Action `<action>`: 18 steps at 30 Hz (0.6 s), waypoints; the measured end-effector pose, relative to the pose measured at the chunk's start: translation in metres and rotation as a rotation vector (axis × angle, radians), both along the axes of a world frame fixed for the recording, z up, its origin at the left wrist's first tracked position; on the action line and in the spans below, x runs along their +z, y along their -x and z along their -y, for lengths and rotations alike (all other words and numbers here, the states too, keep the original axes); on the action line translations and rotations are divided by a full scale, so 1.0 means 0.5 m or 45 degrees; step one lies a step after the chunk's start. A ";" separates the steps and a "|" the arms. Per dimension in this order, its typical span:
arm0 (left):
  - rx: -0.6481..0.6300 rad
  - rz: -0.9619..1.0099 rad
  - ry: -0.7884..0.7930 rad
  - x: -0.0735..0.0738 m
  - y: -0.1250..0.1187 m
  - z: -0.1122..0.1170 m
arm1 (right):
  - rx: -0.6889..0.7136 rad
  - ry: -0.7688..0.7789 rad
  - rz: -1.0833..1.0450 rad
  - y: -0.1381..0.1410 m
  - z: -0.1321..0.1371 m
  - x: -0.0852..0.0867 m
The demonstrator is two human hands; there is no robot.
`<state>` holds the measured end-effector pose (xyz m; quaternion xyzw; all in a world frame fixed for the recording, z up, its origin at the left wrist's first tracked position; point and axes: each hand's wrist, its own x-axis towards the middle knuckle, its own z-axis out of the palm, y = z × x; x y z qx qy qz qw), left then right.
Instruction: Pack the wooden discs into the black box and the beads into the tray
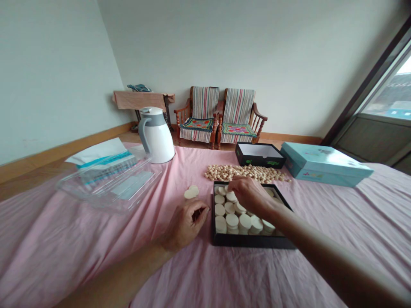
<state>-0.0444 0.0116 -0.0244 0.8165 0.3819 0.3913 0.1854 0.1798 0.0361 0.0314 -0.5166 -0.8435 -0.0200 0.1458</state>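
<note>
A shallow black box [253,242] filled with stacked round cream-coloured discs [232,220] stands before me on the pink cloth. My right hand [248,196] reaches over the box from the right, its fingers closed and pointing down at the discs in the back left part. The fingertips are partly hidden, so what they pinch does not show. Just left of the box, my left hand [188,222] is held with curled fingers and the thumb against the index finger; anything inside is too small to tell. Beyond it, a few loose discs [191,192] lie on the cloth.
Behind the box spreads a heap of small beige pieces [244,172], with a second black box [260,162] and a light blue box [327,164] further back. On the left are a white-grey jug [163,143], a clear plastic tray [105,192] and a blue-white packet [105,164].
</note>
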 end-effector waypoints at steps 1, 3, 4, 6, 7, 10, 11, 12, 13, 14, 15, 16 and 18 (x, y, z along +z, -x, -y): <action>-0.003 -0.002 -0.001 0.000 0.000 0.000 | -0.004 0.004 -0.016 -0.001 0.000 0.002; -0.002 -0.003 -0.003 0.001 0.000 0.000 | -0.005 0.001 -0.047 -0.003 -0.001 0.004; -0.001 -0.005 -0.003 0.001 0.000 0.000 | 0.002 -0.002 -0.057 -0.003 -0.001 0.004; -0.002 -0.008 -0.004 0.003 0.000 0.000 | 0.031 -0.012 -0.050 0.000 -0.001 0.002; -0.002 -0.008 -0.004 0.003 0.000 0.000 | 0.051 -0.024 -0.040 0.002 -0.001 0.000; 0.008 -0.005 -0.011 0.003 0.000 0.000 | 0.105 -0.064 -0.010 0.013 -0.002 -0.007; 0.014 -0.005 -0.014 0.003 0.000 0.000 | 0.115 -0.072 -0.001 0.018 -0.003 -0.009; 0.018 -0.007 -0.018 0.002 0.000 0.000 | 0.125 -0.073 0.007 0.022 -0.003 -0.010; 0.019 -0.010 -0.021 0.002 0.000 -0.001 | 0.135 -0.071 0.013 0.025 -0.004 -0.011; 0.016 -0.013 -0.024 0.001 0.001 -0.001 | 0.144 -0.069 0.011 0.027 -0.004 -0.011; 0.013 -0.013 -0.026 0.001 0.001 -0.001 | 0.149 -0.068 -0.004 0.027 -0.004 -0.010; 0.010 -0.010 -0.027 0.001 0.001 -0.001 | 0.147 -0.069 -0.031 0.026 -0.004 -0.008; 0.010 0.002 -0.032 0.000 0.001 -0.002 | 0.108 -0.074 -0.105 0.018 -0.002 -0.001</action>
